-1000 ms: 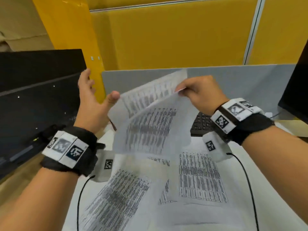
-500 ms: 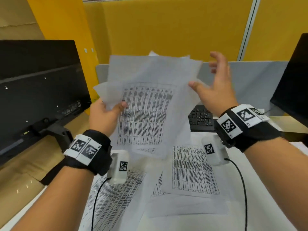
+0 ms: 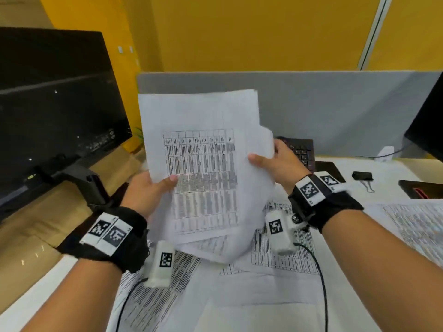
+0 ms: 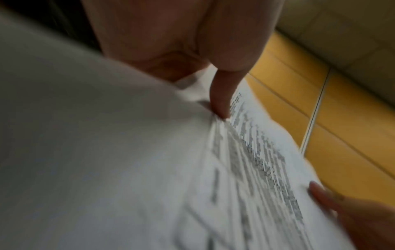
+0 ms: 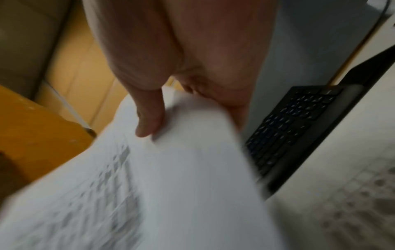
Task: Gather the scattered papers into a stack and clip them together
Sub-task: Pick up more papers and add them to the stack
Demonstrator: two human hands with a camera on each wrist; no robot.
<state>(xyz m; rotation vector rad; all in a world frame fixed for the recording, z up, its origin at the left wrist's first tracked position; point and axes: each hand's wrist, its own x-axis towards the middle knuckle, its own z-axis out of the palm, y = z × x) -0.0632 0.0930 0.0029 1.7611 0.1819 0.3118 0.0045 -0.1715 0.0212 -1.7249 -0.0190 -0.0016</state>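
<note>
Held upright at the centre of the head view: a loose sheaf of white printed paper sheets with grey tables (image 3: 203,164), edges uneven, clear of the white worktop (image 3: 251,315). Left hand (image 3: 148,192) gripping the sheaf's left edge, thumb (image 3: 167,182) flat across the front and the other fingers hidden behind; in the left wrist view thumb (image 4: 222,99) pressed onto the printed face (image 4: 245,160). Right hand (image 3: 280,161) pinching the right edge, thumb (image 3: 257,160) in front, fingers behind; same clasp seen in the right wrist view (image 5: 149,118), though blurred. More white printed sheets (image 3: 282,257) scattered flat on the worktop in the lower half of the frame, overlapping one another, one more at the right edge (image 3: 412,224). Small black binder clip (image 3: 362,175) lying on the worktop at centre right, well apart from both hands. Black keyboard (image 3: 303,149) just behind the right hand, against the grey partition (image 3: 335,104). Large black monitor (image 3: 55,104) at upper left.
</note>
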